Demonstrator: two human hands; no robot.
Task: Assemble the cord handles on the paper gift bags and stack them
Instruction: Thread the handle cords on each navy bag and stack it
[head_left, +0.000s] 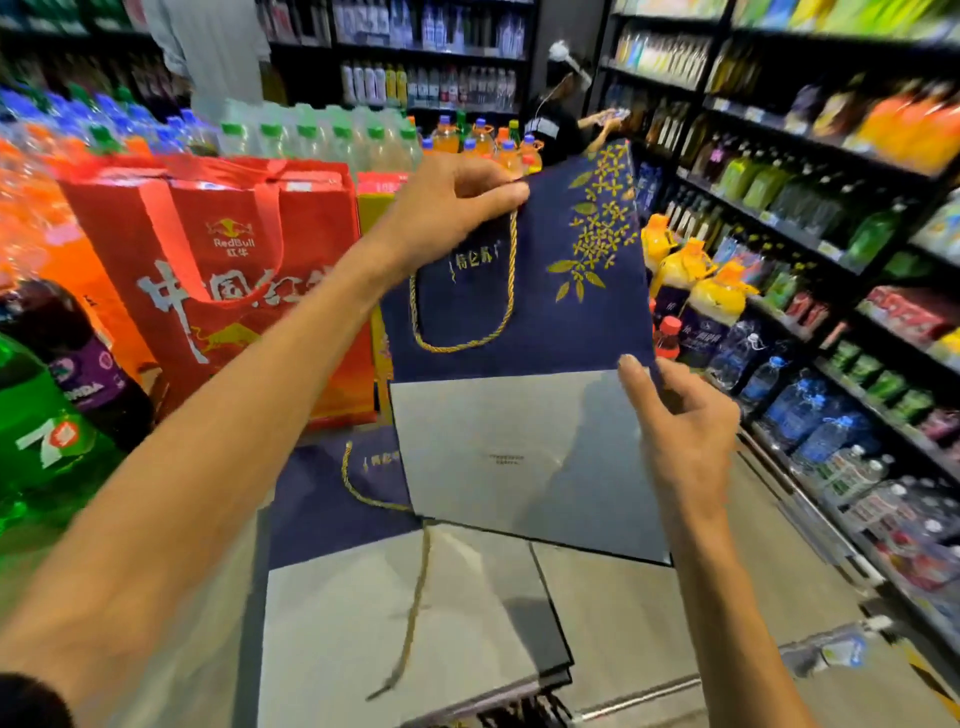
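I hold a flat navy paper gift bag (566, 312) with gold flower print up in front of me; its grey folded base (509, 457) faces me. My left hand (452, 208) pinches the bag's top edge where the gold cord handle (467, 332) enters and hangs in a loop. My right hand (675, 421) grips the bag's right edge at the fold. Below lies another navy bag (322, 499) with a gold cord, on a stack of flat bags (395, 613). A loose gold cord (415, 608) trails over the stack.
A red Red Bull carrier bag (223, 270) stands to the left among soda bottles (47, 415). Drink shelves (831, 208) run along the right. A person (561, 124) crouches at the far shelves. Bottled drinks (691, 291) stand behind the held bag.
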